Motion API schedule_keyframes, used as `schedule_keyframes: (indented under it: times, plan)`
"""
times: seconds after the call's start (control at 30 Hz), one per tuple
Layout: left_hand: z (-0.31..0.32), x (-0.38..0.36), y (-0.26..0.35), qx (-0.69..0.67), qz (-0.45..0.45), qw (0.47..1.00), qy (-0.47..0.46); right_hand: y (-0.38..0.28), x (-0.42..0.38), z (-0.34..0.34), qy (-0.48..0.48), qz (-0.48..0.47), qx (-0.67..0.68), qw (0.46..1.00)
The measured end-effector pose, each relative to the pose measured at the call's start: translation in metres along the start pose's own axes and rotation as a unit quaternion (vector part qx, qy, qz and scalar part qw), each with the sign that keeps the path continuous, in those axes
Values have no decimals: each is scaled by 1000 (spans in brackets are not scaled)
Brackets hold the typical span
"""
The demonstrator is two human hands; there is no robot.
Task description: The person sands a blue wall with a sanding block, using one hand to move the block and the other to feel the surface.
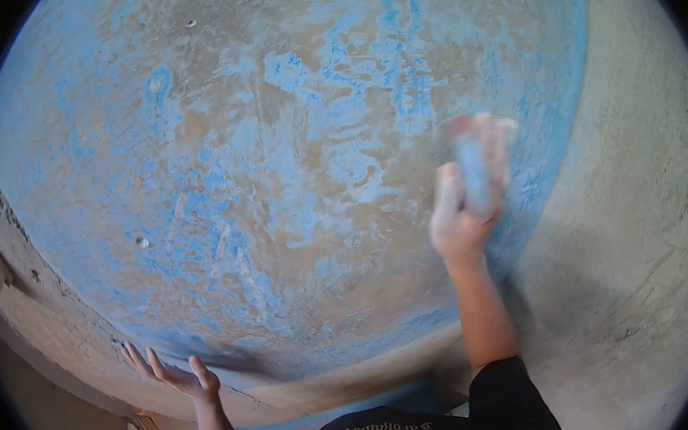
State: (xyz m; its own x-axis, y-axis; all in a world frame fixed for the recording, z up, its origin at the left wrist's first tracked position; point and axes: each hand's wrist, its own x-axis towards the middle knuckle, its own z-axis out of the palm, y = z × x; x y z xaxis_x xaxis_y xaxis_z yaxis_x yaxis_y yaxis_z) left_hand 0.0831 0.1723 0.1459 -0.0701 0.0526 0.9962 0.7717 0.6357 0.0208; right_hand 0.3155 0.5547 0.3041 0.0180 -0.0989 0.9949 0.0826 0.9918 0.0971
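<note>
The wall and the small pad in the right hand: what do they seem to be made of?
The wall looks like plaster or cement under worn matte blue paint, with tan patches showing through. The pad in the right hand is blurred; probably sandpaper or a sanding block, dusted blue.

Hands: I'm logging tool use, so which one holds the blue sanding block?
The right hand, raised against the blue wall, grips the block; the left hand is open, flat.

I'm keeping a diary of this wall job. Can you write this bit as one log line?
right hand: presses blurred blue-grey pad on wall | left hand: open, fingers spread at wall's lower edge | wall: patchy blue paint, worn
</note>
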Motion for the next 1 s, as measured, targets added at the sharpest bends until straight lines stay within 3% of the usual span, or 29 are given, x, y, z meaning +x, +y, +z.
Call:
schedule_keyframes:
  times: [0.03, 0.13, 0.2, 0.27, 0.3, 0.37, 0.43, 0.5, 0.57, 0.67, 0.7, 0.8, 0.87, 0.93, 1.0]
  plan:
    - [0, 6, 1, 7, 10, 1000, 0, -1, 1, 8, 59, 22, -54, 997]
    - [3, 30, 4, 16, 42, 999, -9, -33, -22, 3, -142, -112, 17, 983]
    - [1, 50, 1, 23, 66, 997, -21, -42, -24, 8, -211, -222, 11, 952]
    - [-5, 75, -3, 31, 87, 995, -30, -19, 6, 0, -173, -221, -39, 959]
    - [-7, 88, -8, 23, 120, 992, -11, 4, 38, -17, -148, -125, 11, 981]
    - [-15, 118, -9, 23, 149, 989, -1, 28, 72, -21, -65, -51, 12, 997]
    - [-22, 148, -9, 27, 179, 984, 5, 34, 73, -2, 58, -90, -86, 991]
    - [-21, 180, -11, 35, 209, 977, 14, -3, 43, 3, -146, -210, -27, 966]
    - [-18, 205, -17, 55, 223, 973, 7, -24, 25, 10, -306, -306, 124, 893]
    - [-16, 237, -40, 107, 254, 961, 14, -12, 80, -4, -215, -295, -18, 931]
    - [-13, 247, -49, 124, 264, 956, 21, -7, 101, -10, -168, -211, -46, 962]
    - [-16, 270, -71, 133, 269, 954, 19, -2, 105, 8, -49, -103, -78, 990]
    - [-17, 285, -77, 136, 287, 948, 15, -23, 60, 23, -150, -268, -10, 951]
    - [-19, 296, -89, 147, 319, 936, 15, -36, 24, 32, -238, -347, 60, 905]
    - [-27, 303, -94, 141, 319, 937, -15, -40, 10, 35, -253, -369, 101, 889]
